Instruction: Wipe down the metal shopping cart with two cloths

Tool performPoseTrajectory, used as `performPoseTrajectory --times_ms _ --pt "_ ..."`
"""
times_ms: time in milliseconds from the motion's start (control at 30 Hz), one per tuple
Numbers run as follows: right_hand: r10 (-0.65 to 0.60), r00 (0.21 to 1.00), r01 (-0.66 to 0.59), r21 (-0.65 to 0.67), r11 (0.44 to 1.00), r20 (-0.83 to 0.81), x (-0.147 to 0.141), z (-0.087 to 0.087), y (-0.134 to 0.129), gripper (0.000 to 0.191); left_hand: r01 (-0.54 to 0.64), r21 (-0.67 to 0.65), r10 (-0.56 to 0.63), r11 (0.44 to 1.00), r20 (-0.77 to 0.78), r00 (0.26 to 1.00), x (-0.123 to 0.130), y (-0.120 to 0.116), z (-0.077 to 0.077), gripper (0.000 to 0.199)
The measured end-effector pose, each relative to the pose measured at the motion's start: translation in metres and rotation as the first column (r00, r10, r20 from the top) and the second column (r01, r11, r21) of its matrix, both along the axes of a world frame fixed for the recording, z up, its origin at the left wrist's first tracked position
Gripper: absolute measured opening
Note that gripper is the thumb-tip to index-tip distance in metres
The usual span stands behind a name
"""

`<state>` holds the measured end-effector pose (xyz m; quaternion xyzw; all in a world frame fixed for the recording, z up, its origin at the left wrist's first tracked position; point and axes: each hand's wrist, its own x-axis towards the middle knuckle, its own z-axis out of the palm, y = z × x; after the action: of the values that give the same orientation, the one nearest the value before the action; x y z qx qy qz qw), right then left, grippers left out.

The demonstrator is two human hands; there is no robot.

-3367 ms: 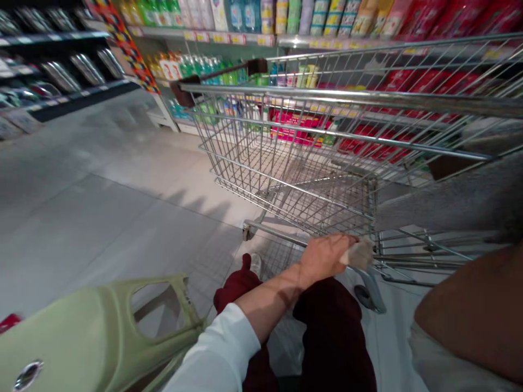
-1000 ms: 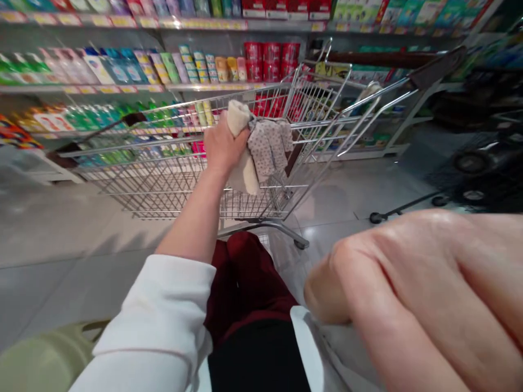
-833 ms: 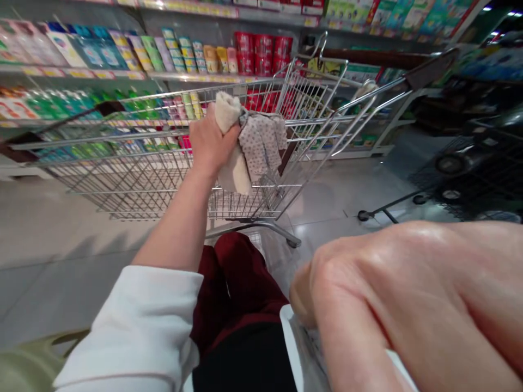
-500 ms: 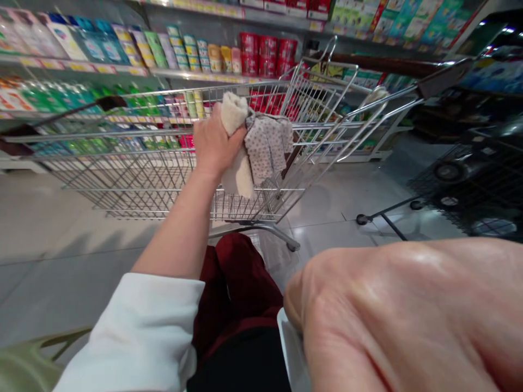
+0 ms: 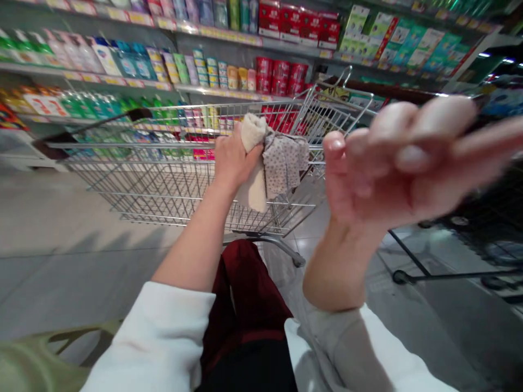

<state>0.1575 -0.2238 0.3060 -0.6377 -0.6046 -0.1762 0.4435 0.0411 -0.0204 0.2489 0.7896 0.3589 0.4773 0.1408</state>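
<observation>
My left hand [image 5: 235,163] is wrapped round a rolled cream fleecy cloth [image 5: 254,185] at the near top rail of a metal shopping cart [image 5: 151,188]. Beside the roll, on its right, a grey dotted cloth [image 5: 285,163] hangs over the same rail; whether both are one piece I cannot tell. Close to the camera on the right, my right hand [image 5: 392,169] is raised with its palm side towards me. Its fingers are loosely curled and apart, blurred by motion, with nothing visible in them. It covers part of the cart's handle end.
Behind the cart, shelves [image 5: 212,35] hold bottles, red tubs [image 5: 281,76] and boxes. A dark cart [image 5: 469,261] stands at the right on the tiled floor [image 5: 122,256]. An olive-green bag [image 5: 36,359] is at the lower left.
My right hand has swung up and away from the lower right, turning its palm towards me. The cart, cloths and left hand appear shifted slightly right and down; the left grip is unchanged.
</observation>
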Motion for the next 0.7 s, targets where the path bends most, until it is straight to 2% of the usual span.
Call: performPoseTrajectory --times_ms 67,100,133,200,233,300,367,400,467,533,600,700 --pt "0.074 0.996 -0.068 0.130 0.989 -0.041 0.004 0.017 0.037 0.061 -0.001 0.028 0.001 1.000 0.019 1.000 -0.002 -0.001 -0.001 0.047" --pt "0.096 0.995 -0.094 0.114 0.989 -0.015 0.009 0.024 0.055 0.050 -0.003 0.038 0.002 0.999 0.028 1.000 -0.003 -0.001 -0.002 0.047" --pt "0.097 0.995 -0.098 0.059 0.993 0.024 0.015 0.029 0.071 0.043 -0.004 0.048 0.002 0.999 0.037 0.999 -0.004 -0.002 -0.002 0.046" --pt "0.132 0.989 -0.120 -0.163 0.979 0.068 0.028 0.034 0.100 0.036 -0.004 0.059 0.000 0.998 0.071 0.997 -0.008 -0.001 -0.001 0.044" --pt "0.169 0.983 -0.138 -0.307 0.942 0.075 0.033 0.034 0.112 0.037 -0.007 0.063 0.001 0.998 0.093 0.996 -0.011 0.000 0.000 0.042" --pt "0.263 0.962 -0.173 -0.569 0.804 0.079 0.038 0.031 0.129 0.038 -0.027 0.068 0.017 0.997 0.135 0.991 -0.019 0.004 0.004 0.040" --pt "0.373 0.922 -0.195 -0.710 0.677 0.102 0.037 0.027 0.138 0.037 -0.080 0.079 0.065 0.994 0.172 0.983 -0.029 0.010 0.012 0.039" --pt "0.414 0.901 -0.192 -0.732 0.653 0.133 0.035 0.025 0.140 0.037 -0.119 0.093 0.100 0.988 0.193 0.976 -0.033 0.013 0.016 0.038" --pt "0.445 0.865 -0.155 -0.719 0.677 0.232 0.028 0.021 0.140 0.035 -0.201 0.134 0.166 0.970 0.236 0.957 -0.037 0.017 0.027 0.035" --pt "0.395 0.852 -0.086 -0.653 0.753 0.343 0.020 0.015 0.137 0.030 -0.234 0.176 0.186 0.956 0.253 0.949 -0.032 0.017 0.036 0.033" --pt "0.308 0.861 -0.045 -0.541 0.840 0.405 0.013 0.008 0.133 0.028 -0.202 0.190 0.158 0.961 0.222 0.962 -0.020 0.013 0.041 0.032" --pt "0.194 0.914 -0.077 -0.318 0.945 0.357 0.006 -0.009 0.125 0.027 -0.156 0.110 0.136 0.982 0.171 0.976 -0.001 0.008 0.040 0.029"
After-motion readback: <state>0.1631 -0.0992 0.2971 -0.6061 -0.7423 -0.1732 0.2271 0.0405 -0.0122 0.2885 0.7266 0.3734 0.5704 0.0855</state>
